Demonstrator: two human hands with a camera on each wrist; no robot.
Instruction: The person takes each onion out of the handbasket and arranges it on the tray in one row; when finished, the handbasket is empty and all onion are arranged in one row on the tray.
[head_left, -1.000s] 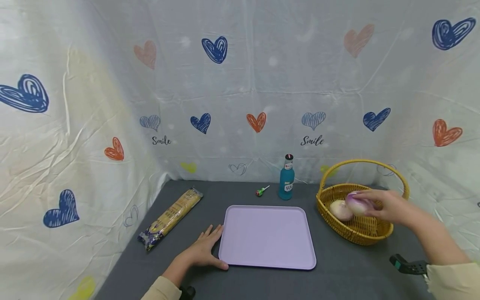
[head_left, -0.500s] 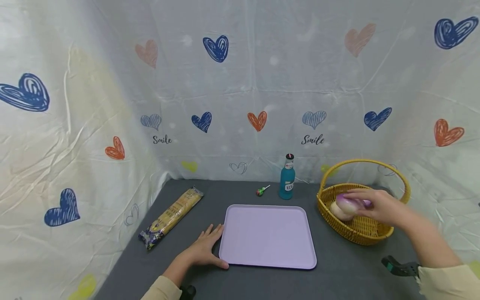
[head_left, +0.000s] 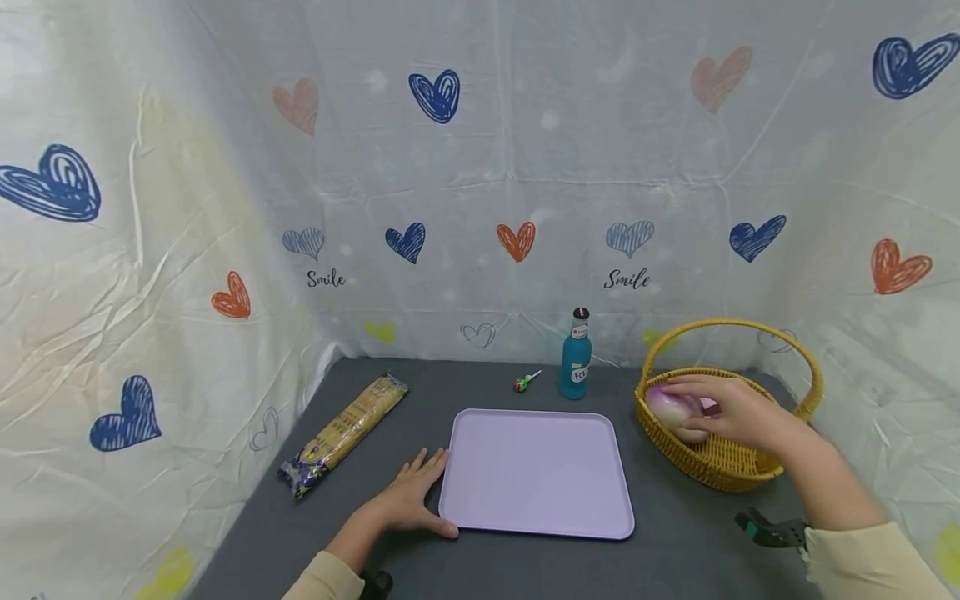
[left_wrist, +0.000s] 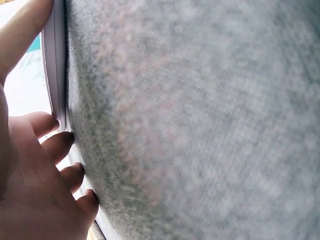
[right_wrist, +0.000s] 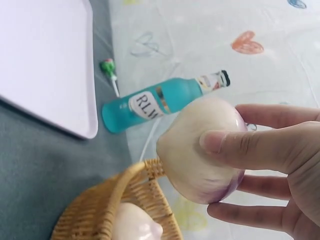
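My right hand (head_left: 738, 410) grips a white-and-purple onion (right_wrist: 200, 150), thumb on one side and fingers on the other. In the head view it is over the left part of a yellow wicker basket (head_left: 720, 477). A second pale onion (right_wrist: 134, 223) lies inside that basket, mostly hidden in the head view by the held one. My left hand (head_left: 408, 498) rests at the left edge of a lilac tray (head_left: 536, 475), fingers spread and thumb at its near-left corner. The left wrist view shows its fingertips against the grey cloth beside the tray rim (left_wrist: 55, 65).
Behind the tray stand a blue bottle (head_left: 575, 367) and a small lollipop (head_left: 522, 382). A long yellow packet (head_left: 341, 437) lies on the grey table (head_left: 420, 400) at left. The basket's tall handle (head_left: 727, 323) arches over it. A heart-print curtain (head_left: 465, 167) surrounds the table.
My right hand has carried the onion leftward over the basket, toward its left rim. My left hand and the tray have stayed put.
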